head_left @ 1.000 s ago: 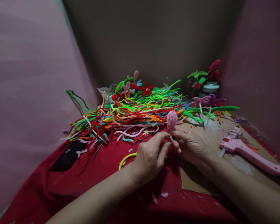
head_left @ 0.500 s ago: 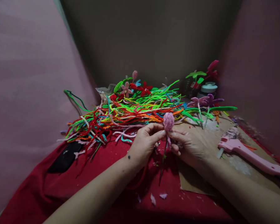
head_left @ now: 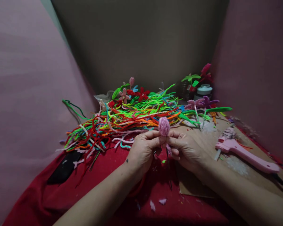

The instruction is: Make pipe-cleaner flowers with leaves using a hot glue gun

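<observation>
Both my hands meet over the red cloth [head_left: 61, 191] and pinch the same small piece. It is a pink pipe-cleaner bud [head_left: 164, 126] on a thin dark stem that hangs down below my fingers. My left hand [head_left: 143, 150] grips it from the left with thumb and fingers closed just under the bud. My right hand [head_left: 187, 150] holds the stem from the right, fingers curled. Just behind my hands lies a big heap of coloured pipe cleaners [head_left: 127, 119].
A pink glue gun [head_left: 242, 153] lies on brown cardboard [head_left: 209, 141] to the right. Finished pipe-cleaner flowers [head_left: 202, 105] and a white-lidded jar [head_left: 204, 91] stand at the back right. A black flat object [head_left: 64, 168] lies left. Pinkish walls close in on both sides.
My left hand has come up and closed on the stem right under the bud, meeting my right hand. Both hands and the bud have drifted slightly left.
</observation>
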`<action>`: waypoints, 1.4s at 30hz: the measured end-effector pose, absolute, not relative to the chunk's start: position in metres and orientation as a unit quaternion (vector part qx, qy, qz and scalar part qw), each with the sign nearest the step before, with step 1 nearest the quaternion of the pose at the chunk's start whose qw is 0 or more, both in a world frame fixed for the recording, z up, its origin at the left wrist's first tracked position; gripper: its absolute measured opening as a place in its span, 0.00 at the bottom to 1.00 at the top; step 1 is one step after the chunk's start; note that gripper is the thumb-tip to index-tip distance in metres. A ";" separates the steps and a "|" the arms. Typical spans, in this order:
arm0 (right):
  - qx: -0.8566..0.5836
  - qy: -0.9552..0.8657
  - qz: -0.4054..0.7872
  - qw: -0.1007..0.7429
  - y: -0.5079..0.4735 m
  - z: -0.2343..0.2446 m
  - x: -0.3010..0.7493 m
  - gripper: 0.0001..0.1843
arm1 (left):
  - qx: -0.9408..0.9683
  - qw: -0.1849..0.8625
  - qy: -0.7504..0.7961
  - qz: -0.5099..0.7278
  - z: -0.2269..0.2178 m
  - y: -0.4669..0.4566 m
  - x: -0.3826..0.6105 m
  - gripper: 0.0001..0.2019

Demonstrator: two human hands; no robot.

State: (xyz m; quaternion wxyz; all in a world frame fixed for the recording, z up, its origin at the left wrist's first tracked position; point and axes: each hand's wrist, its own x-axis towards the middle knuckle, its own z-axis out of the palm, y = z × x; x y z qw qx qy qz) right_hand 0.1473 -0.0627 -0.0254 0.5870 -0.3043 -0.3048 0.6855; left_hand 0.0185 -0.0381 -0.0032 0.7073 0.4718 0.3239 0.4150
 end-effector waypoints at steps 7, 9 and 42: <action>-0.259 -0.316 0.703 0.582 -0.066 -0.024 0.147 0.21 | 0.430 0.765 0.312 0.364 0.000 -0.044 0.016 0.10; -0.238 -0.319 0.709 0.582 -0.066 -0.026 0.148 0.21 | 0.408 0.784 0.312 0.348 0.002 -0.045 0.017 0.11; -0.360 -0.542 0.361 0.668 -0.071 0.010 0.166 0.17 | 0.630 0.584 0.343 0.381 0.026 -0.052 0.014 0.08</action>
